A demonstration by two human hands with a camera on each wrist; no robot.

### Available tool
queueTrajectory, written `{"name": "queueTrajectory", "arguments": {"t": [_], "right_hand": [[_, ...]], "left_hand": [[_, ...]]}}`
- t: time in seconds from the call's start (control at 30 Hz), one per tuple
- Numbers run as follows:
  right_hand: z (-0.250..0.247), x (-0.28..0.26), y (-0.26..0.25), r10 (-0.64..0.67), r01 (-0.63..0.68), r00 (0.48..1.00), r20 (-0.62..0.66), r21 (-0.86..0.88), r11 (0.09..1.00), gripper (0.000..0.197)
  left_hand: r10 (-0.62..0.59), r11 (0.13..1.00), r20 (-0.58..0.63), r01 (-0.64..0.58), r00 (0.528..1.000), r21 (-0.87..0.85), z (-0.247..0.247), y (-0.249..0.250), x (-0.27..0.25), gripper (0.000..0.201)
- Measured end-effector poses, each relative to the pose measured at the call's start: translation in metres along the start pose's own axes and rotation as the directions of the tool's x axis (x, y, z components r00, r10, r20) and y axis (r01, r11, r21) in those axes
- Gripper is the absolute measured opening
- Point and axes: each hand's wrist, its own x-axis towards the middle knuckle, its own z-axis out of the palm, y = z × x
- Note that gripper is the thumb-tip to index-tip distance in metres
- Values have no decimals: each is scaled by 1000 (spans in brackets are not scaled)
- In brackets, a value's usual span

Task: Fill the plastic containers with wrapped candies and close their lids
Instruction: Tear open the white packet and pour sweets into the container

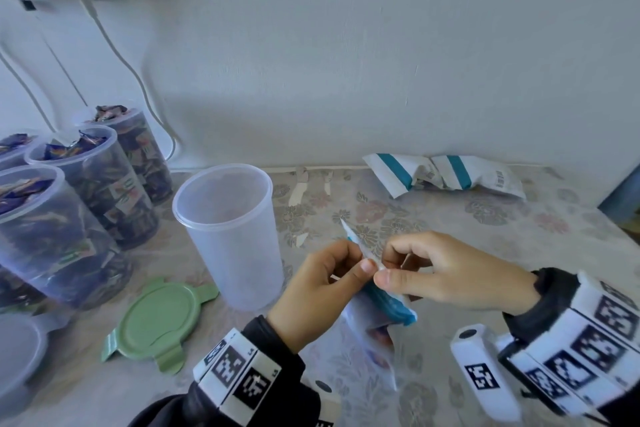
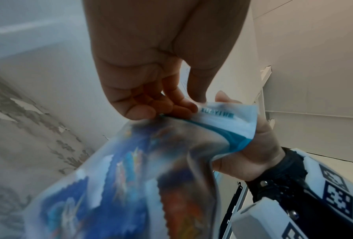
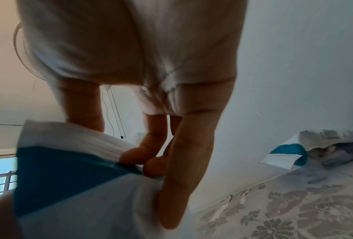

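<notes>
Plastic candy bag point(image 1: 375, 308) hangs lengthwise, top edge pinched upward.

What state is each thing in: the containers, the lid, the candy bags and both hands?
Empty container: upright, open, nothing inside.
Filled containers: upright, full of candies, no lids on.
Green lid: off, flat on the table.
Held candy bag: top edge pinched by both hands.
Left hand: pinches the bag.
Right hand: pinches the bag.
Spare bags: lying by the wall.

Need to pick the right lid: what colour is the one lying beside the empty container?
Light green lid, flat on the table; clearest in the head view.
</notes>
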Motion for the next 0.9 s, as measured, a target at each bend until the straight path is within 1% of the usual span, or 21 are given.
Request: {"name": "queueTrajectory", "arguments": {"t": [0.07,0.1,0.2,0.27,0.33,0.47,0.57,0.63,0.73,0.8,0.83,0.87,0.9], "right_hand": [[-2,0,0,27,-28,999,30,56,998,33],[-2,1,1,43,-45,999,28,56,997,32],[1,3,0,82,-82,997,-13,-32,996,29],[3,6,0,67,-72,996,-54,-96,993,31],[6,8,-2,49,-60,995,-85,-132,989,35],[10,10,-1,29,-45,995,-97,-163,986,33],[9,11,4,52,-68,990,-134,-118,991,34],[7,11,7,47,-58,989,-137,-73,996,36],[6,10,6,19,-26,997,-78,-88,996,40],[4,11,4,8,-12,1000,-30,-114,993,38],[2,11,3,0,-6,999,-43,-134,991,36],[0,12,3,-8,-7,996,-87,-162,987,35],[-3,12,2,-11,-19,988,-155,-192,981,34]], "left_hand": [[-6,1000,4,6,1000,-14,1,0,-1,54],[-15,1000,7,15,1000,-28,1,-1,-1,51],[-51,997,30,53,998,-51,4,1,0,40],[-70,993,32,73,997,-88,4,4,1,24],[-75,989,31,78,997,-127,4,6,2,15],[-64,991,10,65,998,-118,6,4,-1,13],[-96,987,-6,94,995,-134,4,1,-3,12],[-113,983,1,112,994,-145,2,1,-5,11],[-79,990,47,84,996,-111,1,0,-6,12],[-70,994,55,74,996,-77,0,1,-6,12],[-65,995,49,68,997,-68,-1,1,-7,11],[-52,997,35,53,998,-54,-3,3,-8,13],[-30,999,10,30,1000,-28,-4,4,-9,22]]}}
